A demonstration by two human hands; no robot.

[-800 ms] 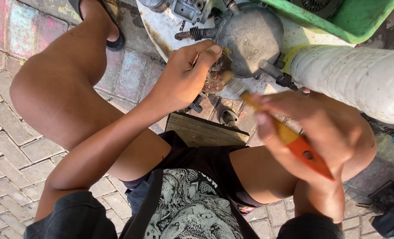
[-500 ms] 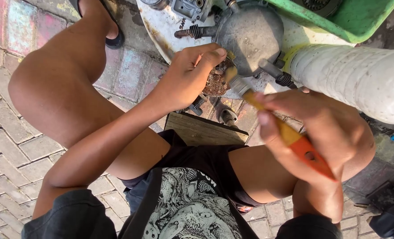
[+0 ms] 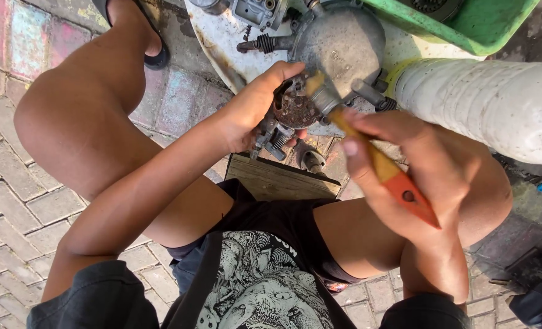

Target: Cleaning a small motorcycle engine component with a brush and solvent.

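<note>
The left hand (image 3: 255, 109) is closed around a small grimy metal engine part with a round rust-brown face (image 3: 294, 111); the thumb lies along the part's upper edge and the fingers wrap beneath it, where a dark spring-wound screw (image 3: 275, 139) projects at 7 o'clock. The right hand (image 3: 417, 167) is closed around the orange-and-yellow handle of a paintbrush (image 3: 377, 164). The handle runs from 4 o'clock up to 10 o'clock, and the brush's metal ferrule and bristle tip touch the part's upper right edge, at 1 o'clock from the rusty face.

Directly behind the part, at 12 o'clock, a round grey metal housing (image 3: 344, 45) rests in a shallow white dish with rust stains (image 3: 219, 39). A second spring-wound screw (image 3: 262, 44) projects from the housing toward 9 o'clock, and a silver cast block (image 3: 255, 11) lies at the dish's top edge. At 2 o'clock a green plastic tray (image 3: 466, 27) holds a dark toothed part, only partly in view. At 3 o'clock a wide dirty white plastic cylinder (image 3: 484, 103) lies on its side.

Below the hands, at 6 o'clock, a weathered wooden board (image 3: 280, 181) shows between the person's bare knees. The ground is outdoor herringbone brick paving (image 3: 15, 207), grey with faded coloured patches at 10 o'clock.
</note>
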